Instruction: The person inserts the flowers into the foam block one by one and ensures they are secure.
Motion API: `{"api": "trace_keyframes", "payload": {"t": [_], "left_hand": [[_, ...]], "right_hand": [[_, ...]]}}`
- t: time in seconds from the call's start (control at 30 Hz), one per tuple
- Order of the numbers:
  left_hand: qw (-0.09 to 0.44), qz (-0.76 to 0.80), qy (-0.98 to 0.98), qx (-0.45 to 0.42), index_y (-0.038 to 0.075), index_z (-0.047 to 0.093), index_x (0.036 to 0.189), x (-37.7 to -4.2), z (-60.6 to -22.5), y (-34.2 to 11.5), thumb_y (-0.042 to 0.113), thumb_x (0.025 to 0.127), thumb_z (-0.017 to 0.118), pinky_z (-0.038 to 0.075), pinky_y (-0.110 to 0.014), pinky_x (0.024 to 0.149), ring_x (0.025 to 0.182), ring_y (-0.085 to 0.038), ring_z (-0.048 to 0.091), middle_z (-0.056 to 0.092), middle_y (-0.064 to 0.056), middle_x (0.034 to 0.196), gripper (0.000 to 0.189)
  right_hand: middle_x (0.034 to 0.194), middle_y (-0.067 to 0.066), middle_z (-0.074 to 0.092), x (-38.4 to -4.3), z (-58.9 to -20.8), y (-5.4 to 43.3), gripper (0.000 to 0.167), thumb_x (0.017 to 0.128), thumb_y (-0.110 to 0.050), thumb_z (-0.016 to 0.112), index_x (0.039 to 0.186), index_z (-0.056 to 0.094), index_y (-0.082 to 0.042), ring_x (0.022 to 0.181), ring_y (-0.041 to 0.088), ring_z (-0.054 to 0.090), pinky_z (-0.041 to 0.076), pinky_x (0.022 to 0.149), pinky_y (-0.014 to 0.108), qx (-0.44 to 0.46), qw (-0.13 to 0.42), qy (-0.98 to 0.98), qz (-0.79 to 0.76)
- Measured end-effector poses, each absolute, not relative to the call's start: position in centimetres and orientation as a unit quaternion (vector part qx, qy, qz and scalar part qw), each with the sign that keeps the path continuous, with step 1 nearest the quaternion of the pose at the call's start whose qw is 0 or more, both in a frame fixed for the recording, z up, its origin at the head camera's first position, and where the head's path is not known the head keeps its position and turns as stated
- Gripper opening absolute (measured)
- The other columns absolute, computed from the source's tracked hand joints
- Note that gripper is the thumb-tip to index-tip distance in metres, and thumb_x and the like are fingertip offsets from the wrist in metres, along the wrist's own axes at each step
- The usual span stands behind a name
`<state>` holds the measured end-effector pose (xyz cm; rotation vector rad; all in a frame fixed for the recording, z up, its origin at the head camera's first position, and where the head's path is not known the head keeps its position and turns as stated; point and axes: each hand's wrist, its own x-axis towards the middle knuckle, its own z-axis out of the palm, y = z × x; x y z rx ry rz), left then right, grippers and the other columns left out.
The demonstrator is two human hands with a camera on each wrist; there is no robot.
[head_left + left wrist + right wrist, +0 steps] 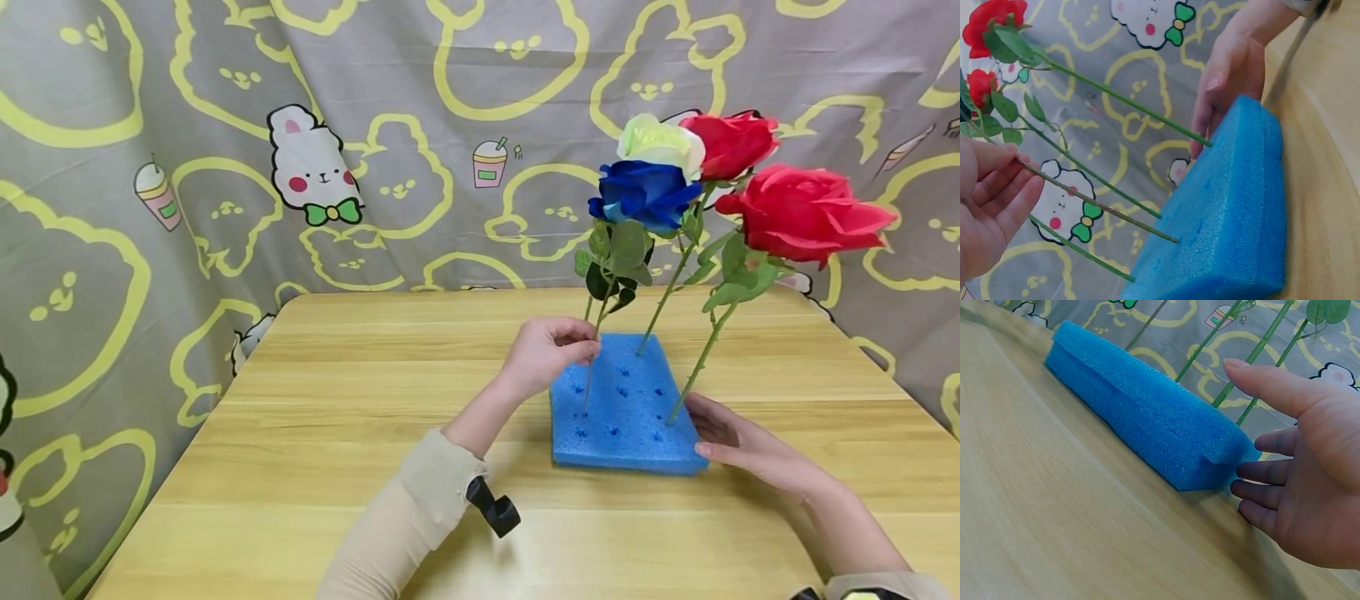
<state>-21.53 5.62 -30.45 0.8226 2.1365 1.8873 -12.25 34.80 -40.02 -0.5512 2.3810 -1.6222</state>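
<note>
A blue artificial rose (647, 197) stands with its stem tip in a blue foam block (630, 458). My left hand (551, 354) pinches that stem (1104, 208) between thumb and fingers, well above the foam. Behind the blue bloom is a pale green-white rose (660, 143), its lower stem partly hidden by the left hand. Two red roses, one at the back (731, 143) and one at the right (813, 215), lean to the right from the block. My right hand (742, 446) is at the block's right side, its fingers extended beside the foam edge (1222, 447).
The block lies on a wood-grain table (360, 417), right of the middle. Several small holes dot its top. A grey curtain with yellow cartoon outlines (405, 200) hangs behind the table. A black strap (492, 507) sticks out from the left sleeve.
</note>
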Motion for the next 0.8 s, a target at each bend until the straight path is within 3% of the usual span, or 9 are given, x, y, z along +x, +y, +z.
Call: {"api": "trace_keyframes", "payload": {"t": [0.43, 0.8], "left_hand": [[0.076, 0.627, 0.721, 0.283, -0.006, 0.069, 0.094, -21.68, -30.86, 5.41, 0.001, 0.085, 0.065, 0.054, -0.024, 0.067, 0.069, -0.011, 0.064, 0.068, -0.015, 0.085, 0.012], [0.077, 0.634, 0.718, 0.276, -0.006, 0.069, 0.096, -21.83, -31.09, 5.02, 0.001, 0.084, 0.066, 0.054, -0.023, 0.067, 0.074, -0.021, 0.066, 0.068, -0.018, 0.088, 0.014]], "right_hand": [[0.14, 0.043, 0.008, -12.29, -39.99, 34.84, 0.063, 0.094, -0.001, 0.047, 0.138, 0.006, 0.02, 0.115, -0.017, 0.033, 0.03, 0.091, 0.005, -0.186, 0.11, 0.805, -0.553], [0.139, 0.044, 0.006, -12.24, -39.98, 34.85, 0.064, 0.095, -0.001, 0.047, 0.138, 0.006, 0.02, 0.114, -0.017, 0.033, 0.03, 0.091, 0.006, -0.185, 0.113, 0.804, -0.554]]}}
